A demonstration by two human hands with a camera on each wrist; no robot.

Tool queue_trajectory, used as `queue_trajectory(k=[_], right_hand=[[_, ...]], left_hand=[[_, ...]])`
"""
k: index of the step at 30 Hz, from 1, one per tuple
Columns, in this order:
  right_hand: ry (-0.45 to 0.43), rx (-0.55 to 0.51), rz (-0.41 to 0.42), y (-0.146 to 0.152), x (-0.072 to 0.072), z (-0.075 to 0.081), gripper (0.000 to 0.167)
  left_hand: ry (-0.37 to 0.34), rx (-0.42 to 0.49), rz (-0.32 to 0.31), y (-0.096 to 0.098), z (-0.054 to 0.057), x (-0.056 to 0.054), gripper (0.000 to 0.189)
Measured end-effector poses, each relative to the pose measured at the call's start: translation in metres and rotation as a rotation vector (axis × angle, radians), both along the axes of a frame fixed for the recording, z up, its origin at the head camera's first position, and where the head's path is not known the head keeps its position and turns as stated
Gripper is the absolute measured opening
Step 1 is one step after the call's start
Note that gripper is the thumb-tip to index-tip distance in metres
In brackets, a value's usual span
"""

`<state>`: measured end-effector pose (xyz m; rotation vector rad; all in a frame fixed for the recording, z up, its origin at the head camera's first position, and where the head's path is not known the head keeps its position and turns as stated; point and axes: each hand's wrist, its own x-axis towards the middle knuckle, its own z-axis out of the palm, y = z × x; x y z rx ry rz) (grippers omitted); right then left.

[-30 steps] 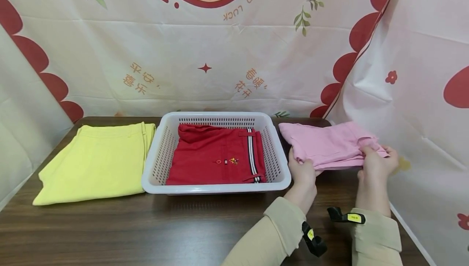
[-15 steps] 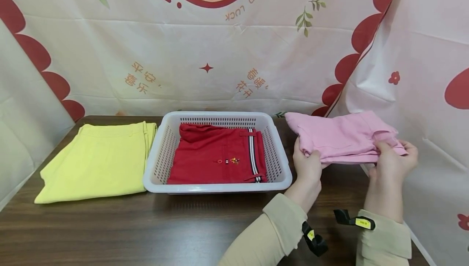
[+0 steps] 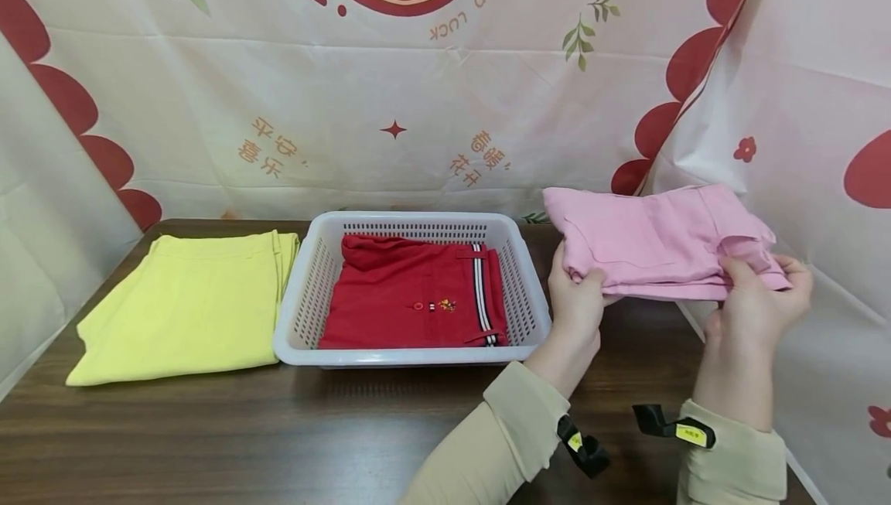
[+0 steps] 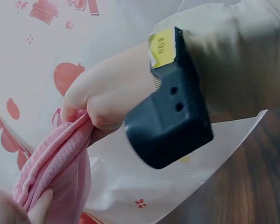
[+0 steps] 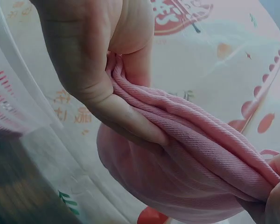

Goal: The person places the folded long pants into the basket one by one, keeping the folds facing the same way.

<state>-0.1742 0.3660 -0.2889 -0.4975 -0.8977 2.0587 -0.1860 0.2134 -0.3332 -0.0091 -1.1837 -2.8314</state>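
Observation:
Folded pink trousers [image 3: 661,238] are held up over the right end of the table, between both hands. My left hand [image 3: 578,292] grips their near left corner, thumb on top and the other fingers underneath. At the near right corner, my right hand [image 3: 759,296] pinches the layers. The right wrist view shows the stacked folds of the pink trousers [image 5: 191,135] stretched between the two hands. Red trousers [image 3: 411,296], with a striped band and a small embroidered figure, lie folded inside the white plastic basket [image 3: 418,358], left of my left hand.
Yellow trousers [image 3: 184,308] lie folded on the dark wooden table [image 3: 244,435], left of the basket. A printed white cloth [image 3: 431,103] hangs behind the table and along its right side. Black wrist devices [image 3: 671,428] are strapped over both sleeves.
Both hands have raised the pink trousers and shifted them slightly right; the left hand has drifted back a little left in the last half second. The basket and the yellow trousers stay put.

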Motion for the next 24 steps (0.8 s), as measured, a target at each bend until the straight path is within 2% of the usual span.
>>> queue_trajectory(k=[11, 18, 24], right_hand=[[0.05, 0.121, 0.002, -0.031, 0.004, 0.007, 0.051], [0.045, 0.195, 0.024, -0.047, 0.004, 0.007, 0.049], [0.094, 0.217, 0.021, -0.056, 0.002, 0.006, 0.047]], left_hand=[[0.07, 0.036, -0.058, -0.041, 0.009, -0.004, 0.05], [0.051, 0.048, -0.089, -0.063, 0.01, -0.005, 0.046], [0.014, 0.056, -0.138, -0.077, 0.014, -0.007, 0.048]])
